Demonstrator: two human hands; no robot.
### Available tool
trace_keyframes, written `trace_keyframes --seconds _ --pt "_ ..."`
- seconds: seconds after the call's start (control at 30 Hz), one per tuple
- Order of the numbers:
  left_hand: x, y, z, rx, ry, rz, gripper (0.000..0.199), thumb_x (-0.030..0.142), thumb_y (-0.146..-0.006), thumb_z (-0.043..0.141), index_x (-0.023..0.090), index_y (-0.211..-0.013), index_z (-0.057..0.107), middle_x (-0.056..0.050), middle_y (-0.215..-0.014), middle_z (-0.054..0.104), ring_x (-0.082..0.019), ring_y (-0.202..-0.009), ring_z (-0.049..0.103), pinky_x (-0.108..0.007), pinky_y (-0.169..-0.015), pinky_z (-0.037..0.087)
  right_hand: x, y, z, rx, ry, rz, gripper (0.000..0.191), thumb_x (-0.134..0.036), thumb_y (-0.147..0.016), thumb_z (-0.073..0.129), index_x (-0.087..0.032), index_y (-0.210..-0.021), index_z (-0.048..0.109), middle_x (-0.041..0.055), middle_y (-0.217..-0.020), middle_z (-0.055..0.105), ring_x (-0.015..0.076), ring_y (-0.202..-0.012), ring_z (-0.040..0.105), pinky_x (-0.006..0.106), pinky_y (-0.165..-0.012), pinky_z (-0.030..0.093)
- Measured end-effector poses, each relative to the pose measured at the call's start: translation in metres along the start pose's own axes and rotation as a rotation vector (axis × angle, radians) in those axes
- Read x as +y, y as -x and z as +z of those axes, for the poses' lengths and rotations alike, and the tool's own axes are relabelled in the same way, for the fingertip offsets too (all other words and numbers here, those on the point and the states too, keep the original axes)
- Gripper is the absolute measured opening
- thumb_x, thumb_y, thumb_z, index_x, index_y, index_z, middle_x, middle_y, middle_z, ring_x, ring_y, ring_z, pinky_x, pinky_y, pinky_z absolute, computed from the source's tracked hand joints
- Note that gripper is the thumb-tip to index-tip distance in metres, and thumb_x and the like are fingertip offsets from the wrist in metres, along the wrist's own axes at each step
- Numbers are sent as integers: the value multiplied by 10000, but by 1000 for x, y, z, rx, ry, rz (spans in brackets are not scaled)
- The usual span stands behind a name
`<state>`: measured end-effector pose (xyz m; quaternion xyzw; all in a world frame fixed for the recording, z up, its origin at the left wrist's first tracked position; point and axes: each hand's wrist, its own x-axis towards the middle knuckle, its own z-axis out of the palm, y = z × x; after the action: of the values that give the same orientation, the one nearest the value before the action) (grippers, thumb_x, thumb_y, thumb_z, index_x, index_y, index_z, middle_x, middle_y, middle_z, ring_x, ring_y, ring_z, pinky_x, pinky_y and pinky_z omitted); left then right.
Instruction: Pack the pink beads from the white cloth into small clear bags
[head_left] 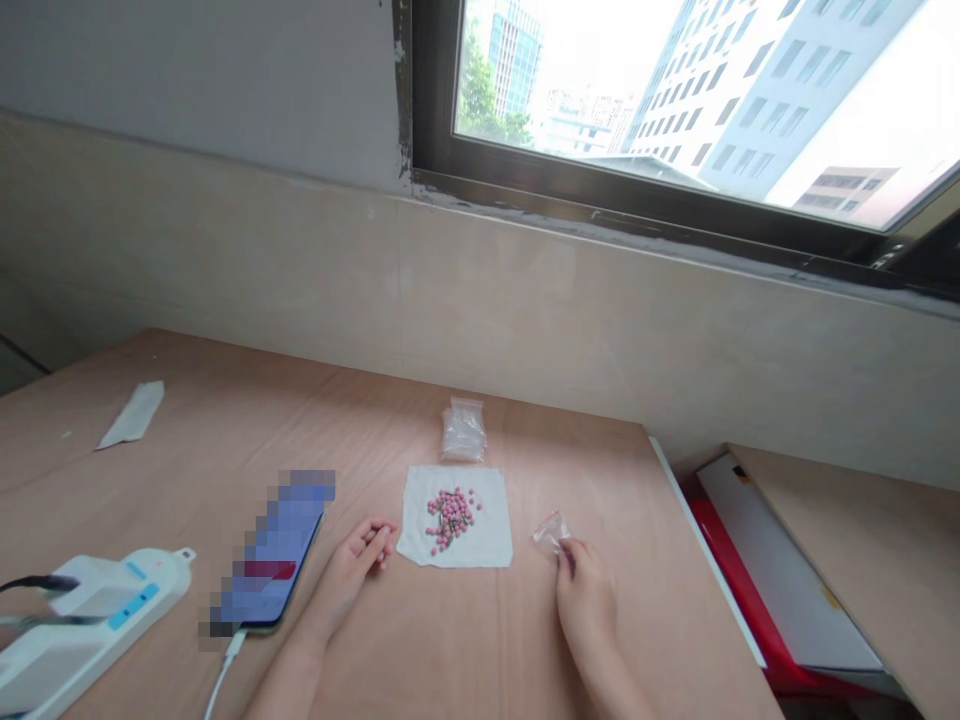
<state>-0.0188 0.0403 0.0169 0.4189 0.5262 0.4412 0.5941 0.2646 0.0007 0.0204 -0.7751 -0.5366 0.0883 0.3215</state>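
Two bare hands over a wooden tabletop (420, 640). Right hand (585, 590): thumb and fingers pinch the lower part of a small clear plastic bag (551, 528), its reddish upper edge standing free beyond the fingertips. Left hand (356, 550): fingers loosely curled, thumb tip against them; cannot tell whether anything is tucked inside. White tissue sheet (480, 545) lies between the hands, its near-left edge just beside the left fingertips. Pink beads (454, 515), dark bits among them, heap loosely on its middle, within the sheet's edges.

Handling, as I judge it: grip light, since thin film creases and slides; free edge best turned toward both sets of fingertips, where it can be reached. Left fingers do better clear of the sheet's edge, as a tug would roll the beads. Take few at a time, low over the sheet.

Writing: none legible. Clear bag stack (464, 430), beyond the tissue from the fingers, shows no readable label. Smartphone (281, 570), left of the left fingers, has its screen blocked out by mosaic. White power strip (161, 580), farther left: blue patches, no brand I can read.
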Motion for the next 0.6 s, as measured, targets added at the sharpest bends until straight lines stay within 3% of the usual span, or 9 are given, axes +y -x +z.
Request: trace_keyframes --seconds 0.1,0.2,0.3,0.37,0.5,0.6 --pt "5 3 3 11 -15 -6 271 405 -668 561 152 -763 553 40 -557 500 -88 -493 443 -204 -509 363 -15 -3 -12 -50 -161 61 220 -309 -701 401 -198 -736 588 90 -777 627 240 -744 561 370 -699 403" --pt "21 7 13 -6 -90 -14 272 388 -657 569 152 -792 587 -7 -647 593 -120 -563 519 -230 -562 409 -39 -1 -17 -204 -410 65 234 -357 -696 454 -179 -746 598 88 -809 627 225 -786 568 335 -710 428" --pt "42 14 30 -139 -183 104 280 323 -690 545 190 -931 599 -61 -1006 606 -181 -930 526 -273 -817 387 -63 4 -12 -408 -636 42 226 -365 -689 494 -164 -707 597 80 -784 612 205 -776 565 318 -687 453" --pt "55 18 40 -242 -267 195 272 291 -704 534 217 -956 603 -47 -1090 570 -189 -1040 466 -283 -906 325 -77 5 -7 -494 -717 28 211 -346 -696 495 -159 -698 591 76 -776 599 195 -767 558 311 -656 466" --pt "70 20 46 -380 -390 245 207 299 -741 483 209 -843 638 -43 -922 620 -186 -907 532 -277 -822 385 -94 -2 0 -559 -745 -20 161 -287 -697 498 -153 -677 585 53 -717 584 167 -698 544 311 -642 469" --pt "74 17 40 -385 -428 233 180 290 -722 501 194 -787 638 -44 -850 620 -184 -828 544 -266 -742 410 -100 -9 2 -598 -774 1 142 -271 -688 498 -154 -676 578 36 -697 573 153 -670 535 308 -626 473"
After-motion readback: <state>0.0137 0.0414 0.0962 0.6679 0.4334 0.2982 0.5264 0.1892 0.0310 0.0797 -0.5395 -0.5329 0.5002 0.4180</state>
